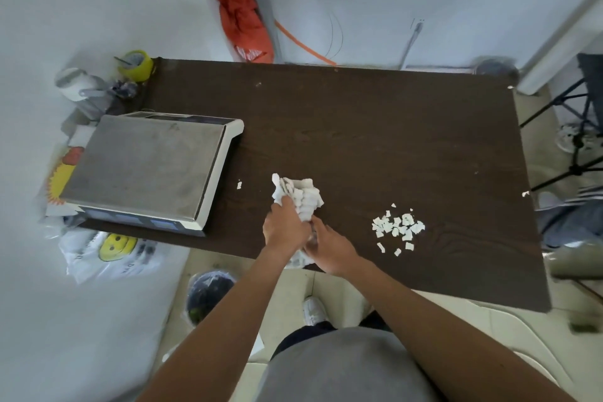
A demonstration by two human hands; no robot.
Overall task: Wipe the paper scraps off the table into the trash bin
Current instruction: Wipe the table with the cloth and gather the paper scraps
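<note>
Two bare forearms are seen reaching forward from a grey-shirted torso. One dark round trash bin lined with a bag (208,294) stands on the floor to their left, just below the near edge of the dark brown wooden surface (375,127). That position is judged to suit a sweep off the near edge.

The left hand (284,225) and right hand (329,248) are found together over that edge, with one crumpled white cloth (300,196) held between them. The left grip is closed round its middle. The right grip is curled about its lower end, which appears to hang past the edge. The cloth is judged to be bunched as a wiping pad and is not yet applied to the scraps.

One cluster of small white torn paper scraps (396,227) lies to the right of the hands, apart from the cloth. Its pieces cannot be counted exactly but number well over a dozen. Three strays are noted: a left scrap (239,185) between cloth and scale, an edge scrap (525,194) at the right edge, and a corner scrap (510,87) at the far right corner.

One grey-and-white weighing scale with a steel platter (146,170) occupies the left end. One yellow tape roll (137,64) is seen beyond it.
</note>
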